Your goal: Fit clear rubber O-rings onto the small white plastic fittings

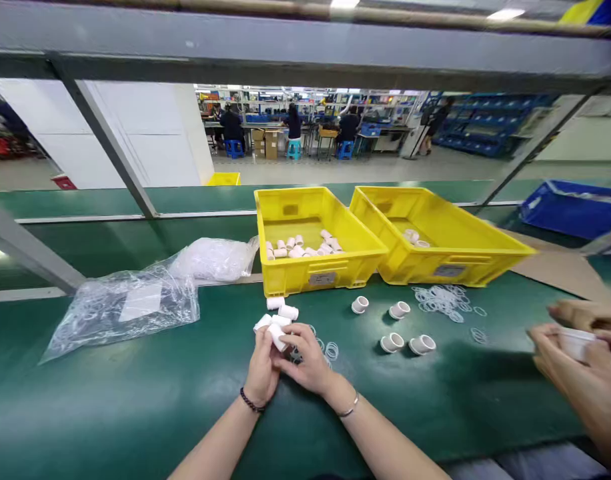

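Observation:
Between my two hands, low over the green table, is a white plastic pipe fitting [277, 338]. My left hand [261, 375] grips it from the left, with a dark beaded bracelet at the wrist. From the right, the fingers of my right hand [309, 360] close on the same fitting; a silver bangle circles that wrist. Just beyond them lie several more white fittings [288, 312]. Thin white rings [330, 351] are spread on the table beside my right hand, partly hidden by it.
Two yellow bins [320, 267] [455, 259] with white fittings stand behind. Clear plastic bags [160, 293] lie left. Several fittings [392, 343] and a ring pile [445, 300] are right of centre. A co-worker's hands [575, 353] hold a white part at far right. A blue bin [570, 212] stands beyond.

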A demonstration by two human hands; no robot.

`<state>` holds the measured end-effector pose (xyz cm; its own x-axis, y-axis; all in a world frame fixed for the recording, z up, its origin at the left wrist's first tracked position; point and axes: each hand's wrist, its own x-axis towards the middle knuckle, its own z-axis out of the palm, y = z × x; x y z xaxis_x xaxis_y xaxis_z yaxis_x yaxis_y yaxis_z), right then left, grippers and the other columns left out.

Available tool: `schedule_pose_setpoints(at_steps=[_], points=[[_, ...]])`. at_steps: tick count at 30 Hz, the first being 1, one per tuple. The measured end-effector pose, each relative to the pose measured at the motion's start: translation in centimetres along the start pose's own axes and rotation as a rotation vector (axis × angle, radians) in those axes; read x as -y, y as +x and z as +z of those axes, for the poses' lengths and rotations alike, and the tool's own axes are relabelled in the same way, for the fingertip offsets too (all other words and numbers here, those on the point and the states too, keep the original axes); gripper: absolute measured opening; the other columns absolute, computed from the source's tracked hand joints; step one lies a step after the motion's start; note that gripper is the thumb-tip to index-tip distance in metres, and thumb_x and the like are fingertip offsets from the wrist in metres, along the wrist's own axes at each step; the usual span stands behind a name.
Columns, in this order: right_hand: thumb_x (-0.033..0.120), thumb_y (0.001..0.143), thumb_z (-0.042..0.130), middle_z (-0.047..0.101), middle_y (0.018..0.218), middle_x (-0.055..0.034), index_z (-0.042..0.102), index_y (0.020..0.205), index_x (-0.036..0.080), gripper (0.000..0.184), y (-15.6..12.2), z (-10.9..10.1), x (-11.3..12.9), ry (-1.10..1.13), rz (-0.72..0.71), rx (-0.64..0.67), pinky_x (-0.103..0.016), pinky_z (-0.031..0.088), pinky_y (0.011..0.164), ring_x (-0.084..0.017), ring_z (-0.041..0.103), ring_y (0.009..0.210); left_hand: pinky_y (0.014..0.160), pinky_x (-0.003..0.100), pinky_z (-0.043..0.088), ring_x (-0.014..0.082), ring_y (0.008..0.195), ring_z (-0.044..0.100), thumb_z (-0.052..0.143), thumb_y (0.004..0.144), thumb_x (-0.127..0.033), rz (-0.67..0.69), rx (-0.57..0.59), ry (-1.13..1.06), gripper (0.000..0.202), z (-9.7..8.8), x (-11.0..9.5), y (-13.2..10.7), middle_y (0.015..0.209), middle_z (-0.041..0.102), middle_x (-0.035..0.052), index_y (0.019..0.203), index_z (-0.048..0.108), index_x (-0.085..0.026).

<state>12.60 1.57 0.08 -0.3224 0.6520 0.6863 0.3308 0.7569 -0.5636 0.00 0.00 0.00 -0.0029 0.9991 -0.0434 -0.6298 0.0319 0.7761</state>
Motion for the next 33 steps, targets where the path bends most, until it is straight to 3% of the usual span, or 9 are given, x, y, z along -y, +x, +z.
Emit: schedule_pose_setpoints(at_steps=[3, 6, 10, 13, 18, 23, 28, 30, 33], points=[[0.015, 0.079, 0.058, 0.054, 0.108, -0.0083, 0.050, 0.114, 0.025, 0.038, 0.0, -0.5, -0.3, 0.015, 0.048, -0.118, -0.040, 0.048, 0.083, -0.022, 0.053, 0.100, 0.083, 0.030, 0.045, 0.0156, 0.095, 0.054, 0.046, 0.090, -0.041, 0.009, 0.068, 0.130, 0.031, 0.2, 0.0, -0.3, 0.111, 0.052, 0.0055, 0.115, 0.041, -0.023], [0.017, 0.080, 0.059, 0.054, 0.109, -0.0098, 0.048, 0.116, 0.022, 0.038, 0.2, -1.8, -1.3, -0.023, 0.169, -0.284, -0.038, 0.049, 0.080, -0.022, 0.054, 0.097, 0.080, 0.032, 0.046, 0.0167, 0.097, 0.053, 0.052, 0.087, -0.037, 0.204, 0.046, 0.388, 0.044, -0.1, -0.4, -0.1, 0.124, 0.045, 0.0091, 0.124, 0.031, -0.027], [0.025, 0.080, 0.060, 0.055, 0.108, -0.0111, 0.048, 0.116, 0.018, 0.038, 0.7, -4.0, -3.3, -0.094, 0.400, -0.503, -0.037, 0.050, 0.078, -0.021, 0.055, 0.096, 0.088, 0.036, 0.042, 0.0203, 0.110, 0.046, 0.057, 0.084, -0.030, 0.473, -0.225, 0.749, 0.049, -1.4, -1.2, 1.1, 0.127, 0.040, 0.0122, 0.124, 0.030, -0.025], [0.031, 0.078, 0.062, 0.056, 0.106, -0.0110, 0.048, 0.115, 0.017, 0.041, 0.9, -5.1, -4.9, -0.116, 0.496, -0.589, -0.036, 0.050, 0.077, -0.021, 0.056, 0.095, 0.091, 0.041, 0.040, 0.0245, 0.115, 0.043, 0.057, 0.082, -0.027, 0.457, -0.339, 0.961, 0.051, -2.7, -1.3, 2.1, 0.126, 0.040, 0.0142, 0.125, 0.031, -0.021], [0.037, 0.077, 0.060, 0.054, 0.110, -0.0124, 0.048, 0.115, 0.017, 0.044, 0.3, -5.8, -7.5, -0.151, 0.633, -0.657, -0.033, 0.050, 0.072, -0.022, 0.054, 0.098, 0.097, 0.050, 0.034, 0.0319, 0.122, 0.038, 0.058, 0.077, -0.021, 0.367, -0.239, 1.346, 0.076, -3.5, -1.1, 2.5, 0.133, 0.038, 0.0199, 0.139, 0.015, -0.014], [0.035, 0.077, 0.058, 0.057, 0.103, -0.0108, 0.052, 0.109, 0.015, 0.038, -0.3, -6.3, -8.8, -0.251, 0.672, -0.582, -0.041, 0.045, 0.083, -0.022, 0.054, 0.092, 0.088, 0.049, 0.040, 0.0322, 0.108, 0.048, 0.051, 0.081, -0.021, 0.357, -0.226, 1.564, 0.055, -3.5, -1.8, 2.6, 0.107, 0.059, 0.0148, 0.132, 0.032, -0.012], [0.032, 0.083, 0.052, 0.054, 0.108, -0.0126, 0.052, 0.112, 0.017, 0.032, 0.1, -6.1, -6.8, -0.303, 0.483, -0.477, -0.035, 0.049, 0.071, -0.022, 0.053, 0.094, 0.084, 0.041, 0.044, 0.0261, 0.095, 0.056, 0.056, 0.079, -0.028, 0.343, -0.255, 1.324, 0.029, -3.7, -2.4, 3.0, 0.102, 0.059, 0.0106, 0.106, 0.051, -0.017], [0.030, 0.085, 0.050, 0.056, 0.105, -0.0117, 0.054, 0.110, 0.019, 0.028, 0.2, -5.6, -5.8, -0.223, 0.437, -0.295, -0.031, 0.050, 0.065, -0.021, 0.055, 0.091, 0.079, 0.037, 0.046, 0.0231, 0.091, 0.057, 0.059, 0.076, -0.033, 0.305, -0.317, 1.114, 0.033, -3.6, -2.5, 3.0, 0.101, 0.058, 0.0091, 0.105, 0.050, -0.018], [0.029, 0.086, 0.051, 0.061, 0.098, -0.0084, 0.057, 0.109, 0.022, 0.025, 0.3, -4.8, -4.9, -0.212, 0.380, 0.048, -0.035, 0.050, 0.074, -0.021, 0.056, 0.092, 0.077, 0.032, 0.047, 0.0199, 0.090, 0.057, 0.064, 0.074, -0.038, 0.316, -0.363, 0.833, 0.037, -3.3, -2.4, 3.0, 0.101, 0.056, 0.0071, 0.103, 0.051, -0.018]])
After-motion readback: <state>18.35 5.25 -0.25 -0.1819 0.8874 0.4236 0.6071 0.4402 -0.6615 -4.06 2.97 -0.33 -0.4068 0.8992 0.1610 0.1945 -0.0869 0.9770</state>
